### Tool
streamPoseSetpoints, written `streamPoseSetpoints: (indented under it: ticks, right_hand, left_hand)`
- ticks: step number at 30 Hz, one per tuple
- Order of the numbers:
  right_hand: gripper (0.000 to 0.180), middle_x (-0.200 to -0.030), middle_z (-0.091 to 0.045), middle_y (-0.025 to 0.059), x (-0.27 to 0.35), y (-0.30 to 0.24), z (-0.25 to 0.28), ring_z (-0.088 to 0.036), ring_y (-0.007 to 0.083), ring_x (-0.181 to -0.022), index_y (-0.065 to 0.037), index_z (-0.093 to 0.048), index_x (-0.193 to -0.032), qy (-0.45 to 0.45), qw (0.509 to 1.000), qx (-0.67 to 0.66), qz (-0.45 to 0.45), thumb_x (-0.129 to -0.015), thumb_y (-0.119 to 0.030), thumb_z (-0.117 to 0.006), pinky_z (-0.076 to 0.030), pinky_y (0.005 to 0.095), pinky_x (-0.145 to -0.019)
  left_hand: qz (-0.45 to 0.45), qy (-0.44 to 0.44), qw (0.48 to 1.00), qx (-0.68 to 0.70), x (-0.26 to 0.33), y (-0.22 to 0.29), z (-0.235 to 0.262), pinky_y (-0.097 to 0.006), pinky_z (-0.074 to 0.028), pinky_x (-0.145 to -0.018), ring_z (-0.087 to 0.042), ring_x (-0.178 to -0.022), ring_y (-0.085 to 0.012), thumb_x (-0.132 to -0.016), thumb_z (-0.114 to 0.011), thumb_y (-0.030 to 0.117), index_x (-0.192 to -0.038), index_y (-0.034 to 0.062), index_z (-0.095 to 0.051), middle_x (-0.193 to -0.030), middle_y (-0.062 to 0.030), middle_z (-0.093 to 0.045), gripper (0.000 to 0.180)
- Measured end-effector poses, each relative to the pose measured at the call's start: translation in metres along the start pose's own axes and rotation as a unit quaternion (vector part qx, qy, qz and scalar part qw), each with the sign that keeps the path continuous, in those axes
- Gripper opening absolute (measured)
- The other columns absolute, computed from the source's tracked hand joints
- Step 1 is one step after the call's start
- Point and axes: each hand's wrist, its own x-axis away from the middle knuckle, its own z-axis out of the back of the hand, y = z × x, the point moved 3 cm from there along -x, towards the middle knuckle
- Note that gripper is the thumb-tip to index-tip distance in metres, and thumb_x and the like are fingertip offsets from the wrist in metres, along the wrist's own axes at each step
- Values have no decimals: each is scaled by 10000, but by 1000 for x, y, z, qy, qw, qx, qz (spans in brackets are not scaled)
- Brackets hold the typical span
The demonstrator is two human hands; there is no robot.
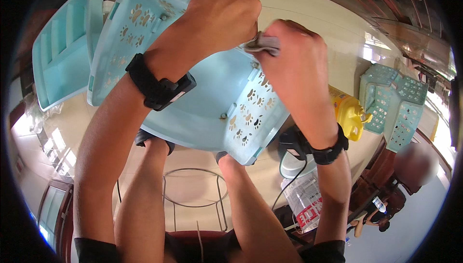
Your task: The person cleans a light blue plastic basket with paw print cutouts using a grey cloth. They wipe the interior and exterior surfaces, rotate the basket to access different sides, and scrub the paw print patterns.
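Glossy floor below; both hands, left hand and right hand, fingers closed on a grey tool, steady a light, stiff plastic basket, best gripped by its rim.

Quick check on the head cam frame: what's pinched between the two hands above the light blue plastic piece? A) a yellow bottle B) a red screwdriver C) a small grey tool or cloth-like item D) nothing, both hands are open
C: the left hand and the right hand both close on a small grey item just above the light blue paw-print plastic piece; the yellow jug stands apart on the floor to the right.
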Motion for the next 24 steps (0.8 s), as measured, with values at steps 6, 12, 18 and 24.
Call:
streamPoseSetpoints:
  ticks: [6,12,18,24]
  right_hand:
    - [108,-787,-663,129,29,18,19,-652,370,-723,-34,-600,-748,-68,991,89,-79,-733,-83,-695,-529,445,-623]
    - [100,-772,-646,137,8,4,0,-618,394,-698,-31,-597,-733,12,1000,-2,6,-689,-35,-687,-503,447,-590]
    - [255,-691,-626,100,46,61,45,-617,194,-604,-3,-596,-751,-154,975,-40,-155,-732,-140,-810,-486,331,-567]
    - [293,-679,-607,48,10,35,56,-558,57,-653,8,-633,-823,-60,921,-341,-178,-721,-168,-844,-466,254,-584]
  left_hand:
    - [46,-67,997,-11,-2,5,0,-489,-500,-645,-636,-730,-392,-766,-579,82,-796,49,-690,-734,-193,-657,119]
    - [22,-11,999,-22,-1,-1,-1,-487,-516,-680,-656,-770,-392,-781,-544,92,-826,45,-704,-764,-200,-674,172]
    - [65,-104,992,-8,1,9,3,-488,-524,-708,-662,-787,-388,-806,-530,85,-941,59,-726,-805,-200,-691,240]
    - [69,0,996,57,5,4,-3,-471,-509,-786,-669,-856,-358,-916,-510,173,-1327,123,-565,-889,-158,-713,417]
